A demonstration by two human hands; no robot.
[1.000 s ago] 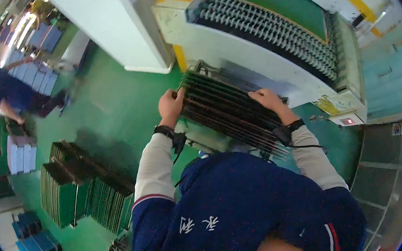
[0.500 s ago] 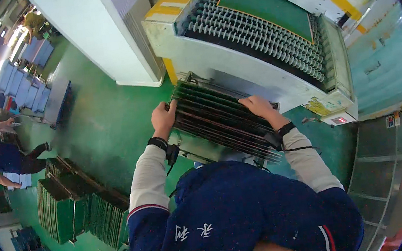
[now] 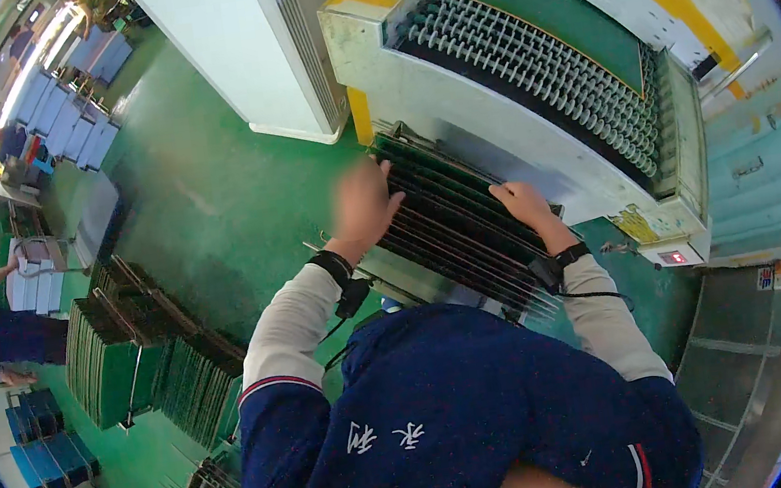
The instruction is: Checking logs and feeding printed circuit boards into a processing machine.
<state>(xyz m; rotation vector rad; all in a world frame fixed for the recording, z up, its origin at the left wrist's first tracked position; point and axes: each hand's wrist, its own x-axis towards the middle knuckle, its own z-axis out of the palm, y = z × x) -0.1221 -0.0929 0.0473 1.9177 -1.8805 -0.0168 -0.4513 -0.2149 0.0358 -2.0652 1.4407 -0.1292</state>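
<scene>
In front of my body stands a row of thin dark green panels [image 3: 452, 227] with copper-toned edges, packed upright and close together in a rack. My left hand [image 3: 364, 203] is at the left end of the row, partly blurred, its thumb and a finger apart over the panels' edges. My right hand [image 3: 524, 205] is toward the right end, its fingers closed at the edge of a panel near the machine side. How many panels it grips is hidden.
Beyond the rack is a pale roller machine [image 3: 525, 71] with a green board [image 3: 568, 22] on its rollers. A white column [image 3: 241, 57] stands at the left. More racks of green panels [image 3: 101, 387] are on the left floor, near another person [image 3: 6, 330]. A grey screen-like frame [image 3: 741, 318] is at the right.
My left hand has shifted inward over the row's left end, its thumb and finger now apart. My right hand stays at its panel edge. The view has turned, and the other person has moved.
</scene>
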